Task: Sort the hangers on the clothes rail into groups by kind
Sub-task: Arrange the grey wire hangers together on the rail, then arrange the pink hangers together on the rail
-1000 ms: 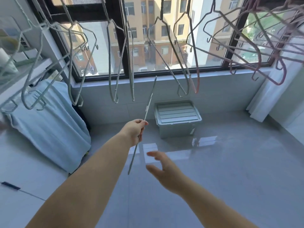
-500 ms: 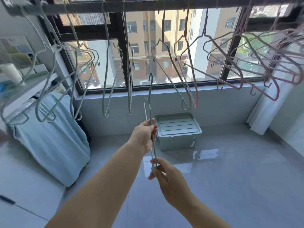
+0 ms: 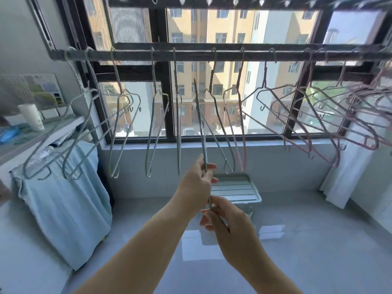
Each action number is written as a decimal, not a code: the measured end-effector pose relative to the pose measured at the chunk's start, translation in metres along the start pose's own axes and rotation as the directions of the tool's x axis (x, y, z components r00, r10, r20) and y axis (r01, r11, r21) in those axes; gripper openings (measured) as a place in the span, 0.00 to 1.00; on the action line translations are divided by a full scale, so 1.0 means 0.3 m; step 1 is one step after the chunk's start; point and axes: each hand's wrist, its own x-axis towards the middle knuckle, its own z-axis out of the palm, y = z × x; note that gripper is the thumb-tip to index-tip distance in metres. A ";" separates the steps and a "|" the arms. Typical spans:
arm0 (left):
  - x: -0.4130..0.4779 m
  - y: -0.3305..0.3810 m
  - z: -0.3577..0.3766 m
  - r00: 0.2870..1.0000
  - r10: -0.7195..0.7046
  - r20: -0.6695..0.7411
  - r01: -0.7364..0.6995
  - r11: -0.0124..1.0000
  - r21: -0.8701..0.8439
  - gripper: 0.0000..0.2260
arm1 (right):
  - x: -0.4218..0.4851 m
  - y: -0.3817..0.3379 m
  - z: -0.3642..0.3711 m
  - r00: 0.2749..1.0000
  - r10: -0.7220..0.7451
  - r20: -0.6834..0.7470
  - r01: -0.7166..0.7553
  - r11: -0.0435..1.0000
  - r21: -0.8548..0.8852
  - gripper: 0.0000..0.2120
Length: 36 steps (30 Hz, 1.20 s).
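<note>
Head view: am watching left hand [image 3: 196,184] gripping held hanger [image 3: 200,126] mid-frame, right hand [image 3: 226,222] pinching its lower end. Hook appearing unhung, sitting below rail [image 3: 191,53].
Risk, my judgement: hook snagging neighbouring pale hangers [image 3: 157,128], or landing among pink hangers [image 3: 314,128] upper right.
Glossy tiled floor [image 3: 307,251] reflecting window [image 3: 265,28]; lidded bin [image 3: 239,188] sitting below sill [image 3: 265,138].
</note>
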 end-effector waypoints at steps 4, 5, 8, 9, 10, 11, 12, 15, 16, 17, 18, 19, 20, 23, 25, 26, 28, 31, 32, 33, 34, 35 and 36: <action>-0.011 0.062 -0.034 0.995 0.064 -0.078 -0.061 0.997 0.048 0.21 | 0.012 -0.057 -0.020 1.000 -0.030 0.001 0.029 0.996 0.081 0.16; -0.013 0.077 -0.043 0.993 0.077 -0.085 -0.073 0.996 0.050 0.22 | 0.014 -0.069 -0.023 0.999 -0.036 0.002 0.035 0.994 0.102 0.15; -0.004 0.131 -0.068 0.990 0.112 -0.083 -0.107 0.992 0.066 0.22 | 0.040 -0.105 -0.027 0.998 -0.069 -0.015 0.070 0.990 0.120 0.13; 0.007 0.150 -0.076 0.989 0.125 -0.079 -0.119 0.990 0.074 0.22 | 0.054 -0.116 -0.029 0.996 -0.083 -0.025 0.085 0.989 0.122 0.13; 0.019 0.169 -0.084 0.988 0.134 -0.076 -0.129 0.989 0.078 0.22 | 0.071 -0.128 -0.034 0.995 -0.097 -0.034 0.101 0.987 0.124 0.13; 0.033 0.186 -0.090 0.988 0.140 -0.072 -0.134 0.988 0.080 0.21 | 0.089 -0.141 -0.040 0.993 -0.107 -0.045 0.112 0.986 0.125 0.14; 0.048 0.202 -0.096 0.987 0.146 -0.064 -0.141 0.986 0.085 0.19 | 0.107 -0.154 -0.048 0.992 -0.113 -0.055 0.119 0.984 0.129 0.14; 0.097 0.239 -0.106 0.985 0.166 -0.045 -0.160 0.981 0.105 0.09 | 0.165 -0.184 -0.064 0.992 -0.098 -0.076 0.110 0.980 0.164 0.12; 0.114 0.245 -0.108 0.985 0.166 -0.044 -0.160 0.981 0.108 0.08 | 0.182 -0.191 -0.067 0.993 -0.086 -0.082 0.099 0.980 0.172 0.11; 0.131 0.247 -0.110 0.987 0.157 -0.043 -0.152 0.983 0.106 0.08 | 0.200 -0.193 -0.068 0.994 -0.072 -0.085 0.087 0.980 0.180 0.11; 0.147 0.248 -0.111 0.989 0.142 -0.039 -0.137 0.986 0.099 0.08 | 0.214 -0.194 -0.068 0.995 -0.057 -0.084 0.072 0.980 0.187 0.10; 0.161 0.247 -0.110 0.992 0.121 -0.036 -0.118 0.989 0.087 0.08 | 0.227 -0.195 -0.066 0.996 -0.042 -0.080 0.057 0.979 0.195 0.10; 0.173 0.244 -0.110 0.994 0.100 -0.035 -0.097 0.993 0.071 0.09 | 0.236 -0.195 -0.064 0.997 -0.028 -0.077 0.044 0.978 0.204 0.10; 0.195 0.221 -0.103 0.998 0.052 -0.046 -0.050 0.998 0.046 0.08 | 0.251 -0.192 -0.057 0.997 0.015 -0.073 0.002 0.972 0.236 0.10; 0.199 0.198 -0.097 0.998 0.039 -0.057 -0.036 0.998 0.050 0.09 | 0.250 -0.187 -0.050 0.997 0.040 -0.058 -0.026 0.973 0.228 0.10; 0.200 0.187 -0.094 0.997 0.034 -0.062 -0.031 0.998 0.052 0.09 | 0.247 -0.185 -0.046 0.998 0.050 -0.048 -0.038 0.973 0.226 0.11; 0.202 0.169 -0.090 0.997 0.035 -0.073 -0.032 0.999 0.041 0.13 | 0.244 -0.181 -0.038 0.997 0.079 -0.023 -0.072 0.974 0.215 0.13; 0.195 0.150 -0.086 0.994 0.043 -0.103 -0.044 0.999 -0.014 0.20 | 0.233 -0.181 -0.056 0.993 0.116 0.019 -0.116 0.993 0.027 0.15; 0.193 0.144 -0.086 0.993 0.043 -0.107 -0.045 0.999 -0.020 0.21 | 0.226 -0.182 -0.073 0.994 0.112 0.015 -0.110 0.987 -0.121 0.17; 0.189 0.137 -0.086 0.993 0.048 -0.108 -0.048 0.999 0.001 0.22 | 0.219 -0.184 -0.095 0.996 0.087 -0.006 -0.086 0.966 -0.243 0.19; 0.185 0.127 -0.084 0.991 0.064 -0.119 -0.057 0.996 0.066 0.24 | 0.214 -0.192 -0.119 0.999 0.034 -0.041 -0.045 0.952 -0.304 0.20; 0.174 0.117 -0.080 0.982 0.110 -0.154 -0.084 0.982 0.166 0.25 | 0.211 -0.200 -0.143 0.996 -0.024 -0.082 -0.003 0.948 -0.319 0.19; 0.155 0.108 -0.069 0.955 0.203 -0.217 -0.141 0.953 0.269 0.26 | 0.211 -0.209 -0.168 0.989 -0.074 -0.127 0.032 0.952 -0.305 0.18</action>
